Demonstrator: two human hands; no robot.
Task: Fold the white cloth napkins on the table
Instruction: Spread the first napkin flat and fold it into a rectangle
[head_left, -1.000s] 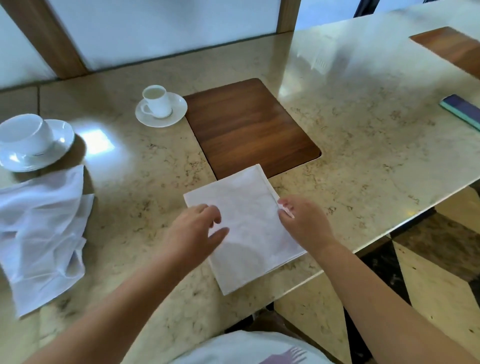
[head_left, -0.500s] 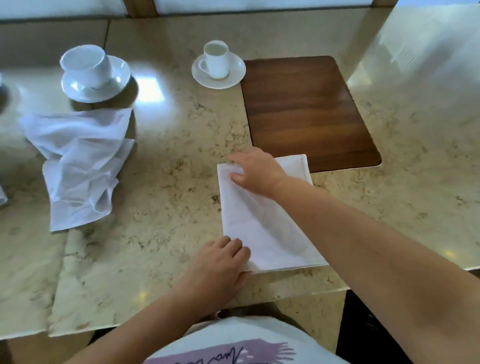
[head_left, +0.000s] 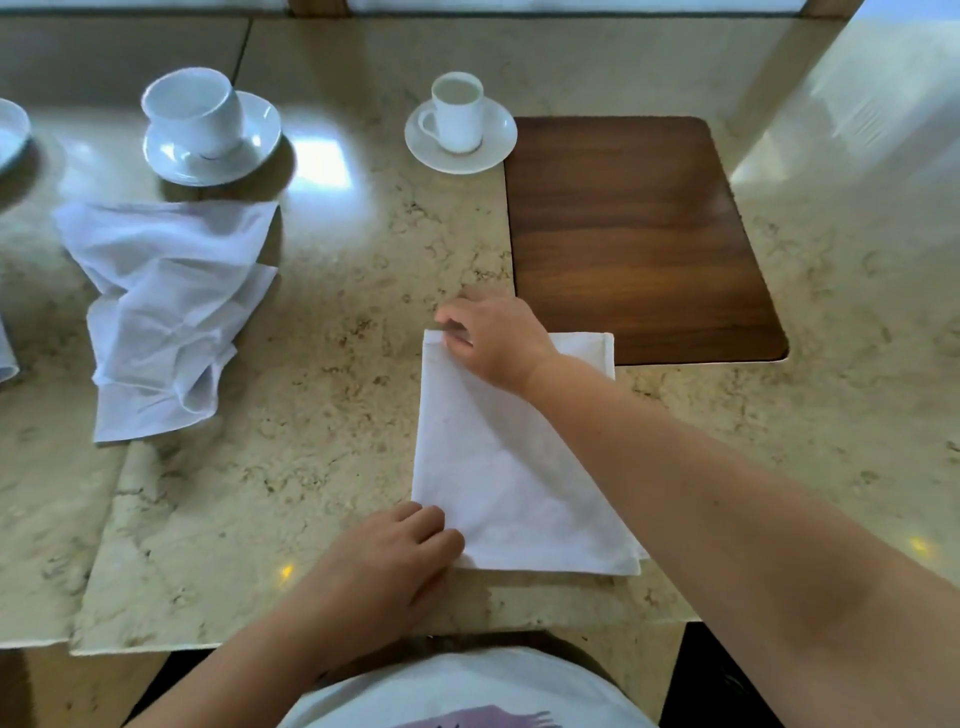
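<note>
Napkin (head_left: 511, 467) lies folded just beside the wood inlay (head_left: 636, 234). Our right hand (head_left: 498, 338) pinches its far left corner; our left hand (head_left: 392, 556) rests curled fingers on its near left corner.

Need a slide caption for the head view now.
Both hands pinch the folded napkin's left corners; crumpled napkin waits.

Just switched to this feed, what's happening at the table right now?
A person is folding a white napkin on the marble table. The right hand holds its far left corner, and the left hand is at its near left corner. The napkin lies as a flat rectangle, its far right corner overlapping the wooden inlay. A second napkin lies crumpled to the left, not yet folded, near two cups on saucers.
</note>
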